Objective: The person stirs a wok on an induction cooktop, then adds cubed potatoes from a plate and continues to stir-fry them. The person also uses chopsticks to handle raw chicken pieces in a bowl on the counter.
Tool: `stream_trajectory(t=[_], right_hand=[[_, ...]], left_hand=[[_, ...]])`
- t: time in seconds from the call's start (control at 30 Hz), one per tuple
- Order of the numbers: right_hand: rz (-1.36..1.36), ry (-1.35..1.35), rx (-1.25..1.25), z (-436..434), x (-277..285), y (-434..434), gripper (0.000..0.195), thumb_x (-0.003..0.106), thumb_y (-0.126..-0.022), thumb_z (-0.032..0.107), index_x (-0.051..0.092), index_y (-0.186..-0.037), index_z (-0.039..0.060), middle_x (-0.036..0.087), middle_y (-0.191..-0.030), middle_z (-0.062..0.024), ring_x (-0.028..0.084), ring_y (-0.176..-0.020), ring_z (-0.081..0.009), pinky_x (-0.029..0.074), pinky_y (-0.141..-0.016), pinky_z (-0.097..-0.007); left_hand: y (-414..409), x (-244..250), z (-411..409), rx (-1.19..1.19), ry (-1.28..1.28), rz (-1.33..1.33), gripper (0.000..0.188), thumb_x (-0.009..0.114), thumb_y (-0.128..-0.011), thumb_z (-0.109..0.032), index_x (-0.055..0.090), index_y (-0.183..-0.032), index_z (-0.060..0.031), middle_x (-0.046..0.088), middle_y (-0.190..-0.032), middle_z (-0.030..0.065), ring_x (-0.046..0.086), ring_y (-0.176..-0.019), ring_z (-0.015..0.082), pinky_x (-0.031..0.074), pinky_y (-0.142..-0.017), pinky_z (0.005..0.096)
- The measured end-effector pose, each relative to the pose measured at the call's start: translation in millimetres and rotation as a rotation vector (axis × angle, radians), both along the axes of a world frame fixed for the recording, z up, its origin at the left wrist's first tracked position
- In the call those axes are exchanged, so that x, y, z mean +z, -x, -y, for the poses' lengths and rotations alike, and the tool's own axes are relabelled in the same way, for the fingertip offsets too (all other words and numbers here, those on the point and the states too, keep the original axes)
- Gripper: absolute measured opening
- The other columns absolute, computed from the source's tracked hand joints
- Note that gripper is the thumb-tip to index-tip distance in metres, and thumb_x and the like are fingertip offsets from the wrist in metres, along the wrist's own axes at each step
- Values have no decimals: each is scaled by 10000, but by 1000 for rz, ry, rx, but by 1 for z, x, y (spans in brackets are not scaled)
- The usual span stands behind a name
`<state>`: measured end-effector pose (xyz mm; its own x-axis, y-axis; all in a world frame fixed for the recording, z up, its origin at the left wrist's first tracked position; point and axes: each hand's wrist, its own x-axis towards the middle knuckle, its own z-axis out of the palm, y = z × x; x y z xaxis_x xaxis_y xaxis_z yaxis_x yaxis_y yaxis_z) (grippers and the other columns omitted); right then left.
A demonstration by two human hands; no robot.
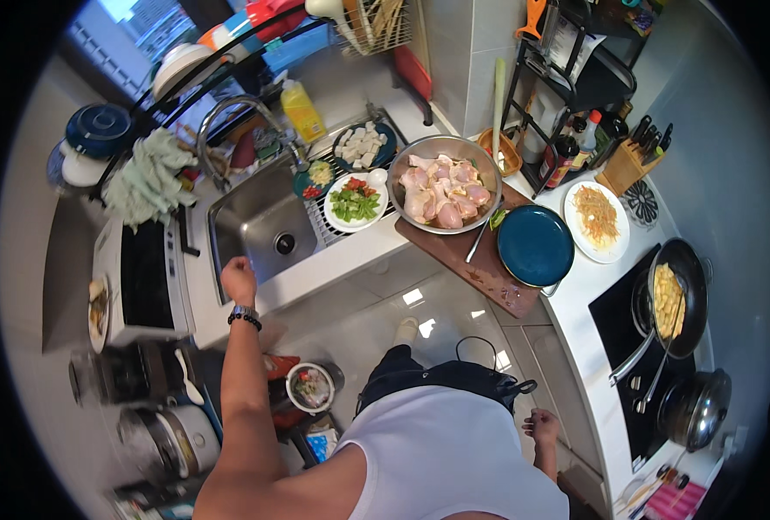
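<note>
My left hand (238,278) hangs over the front rim of the steel sink (265,221), fingers curled; whether it holds anything cannot be seen. My right hand (542,426) hangs low beside my hip, near the cabinet fronts, with fingers loosely bent and nothing seen in it. A steel bowl of raw chicken pieces (447,192) rests on the brown cutting board (469,266), with an empty blue plate (535,246) beside it. White plates hold chopped greens and red pepper (354,204) and shredded vegetables (596,218). A black frying pan (697,305) with yellow pieces stands on the hob.
A faucet (212,140), a yellow soap bottle (302,110) and a plate of white cubes (360,144) are around the sink. A knife block (629,162) and bottles stand at the corner. A lidded pot (694,409) is at the right; an open waste bin (311,388) stands below the counter.
</note>
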<state>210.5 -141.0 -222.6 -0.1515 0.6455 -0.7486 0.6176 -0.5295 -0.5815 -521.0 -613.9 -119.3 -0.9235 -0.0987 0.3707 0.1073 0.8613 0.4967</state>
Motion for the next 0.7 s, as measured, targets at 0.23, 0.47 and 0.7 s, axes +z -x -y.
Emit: stream_trajectory(t=[0.23, 0.47, 0.7], right_hand=[[-13, 35, -130, 75, 21, 102, 142, 613, -1071, 104, 699, -1148, 21, 746, -863, -116, 737, -622, -205, 566, -496, -311], [-36, 24, -190, 117, 20, 131, 145, 593, -1088, 97, 689, -1168, 23, 744, -864, -120, 730, -616, -203, 549, -486, -307], [-41, -11, -170, 106, 12, 147, 137, 592, -1076, 98, 695, -1117, 17, 741, -836, -135, 718, -586, -223, 540, -465, -326]], left_hand=[[55, -70, 39, 64, 326, 365, 274, 847, -884, -299, 813, -876, -27, 779, -923, 233, 759, -905, 424, 599, -838, 482], [62, -68, 6, -32, -56, 277, 129, 687, -847, -71, 802, -901, -52, 758, -863, 209, 751, -838, 406, 584, -803, 487], [35, 12, -82, -341, -40, 62, 191, 746, -929, -88, 778, -1113, -48, 758, -996, 185, 742, -869, 363, 594, -801, 458]])
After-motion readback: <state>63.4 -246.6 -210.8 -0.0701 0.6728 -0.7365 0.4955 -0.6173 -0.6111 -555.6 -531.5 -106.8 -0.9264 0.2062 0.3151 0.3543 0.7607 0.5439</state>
